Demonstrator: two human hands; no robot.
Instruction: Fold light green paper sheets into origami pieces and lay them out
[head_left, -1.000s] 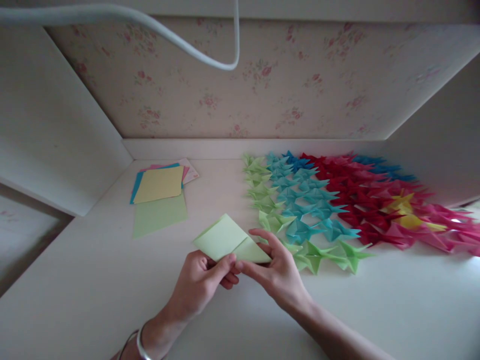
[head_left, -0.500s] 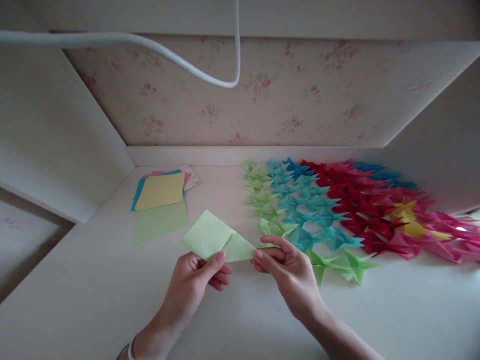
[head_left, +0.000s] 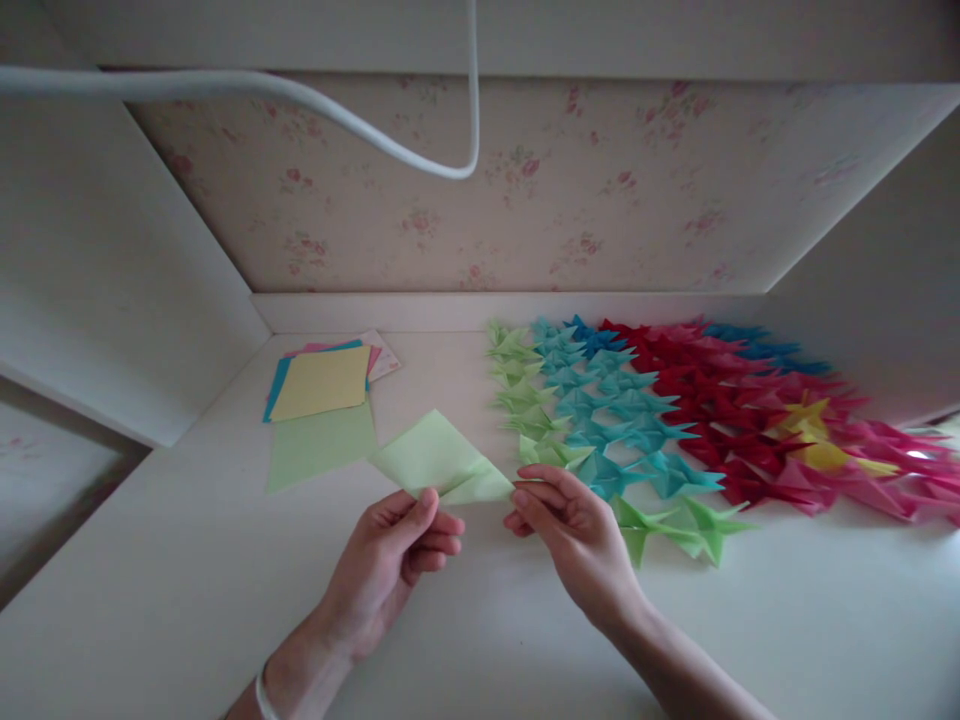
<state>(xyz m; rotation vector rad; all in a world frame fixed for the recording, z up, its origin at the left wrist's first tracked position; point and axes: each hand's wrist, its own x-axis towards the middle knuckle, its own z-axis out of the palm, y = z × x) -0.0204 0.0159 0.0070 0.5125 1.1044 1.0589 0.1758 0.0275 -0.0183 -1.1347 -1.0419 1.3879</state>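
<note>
A pale green sheet of origami paper, partly folded, is held above the white desk. My left hand pinches its lower edge, thumb on top and fingers beneath. At the sheet's right-hand point, my right hand grips the tip between thumb and fingers. A crease or flap runs across the right half of the paper. Just right of my right hand lie two brighter green folded paper cranes.
Rows of folded paper cranes in green, teal, red, pink, yellow and blue cover the desk's right side. At the left lies a stack of paper squares, yellow uppermost, overlapping a green sheet. A white cable hangs overhead.
The green paper has tilted and risen slightly, its upper corner shifting right. My left thumb has slid a little left along the lower edge; my right hand keeps hold of the tip.
</note>
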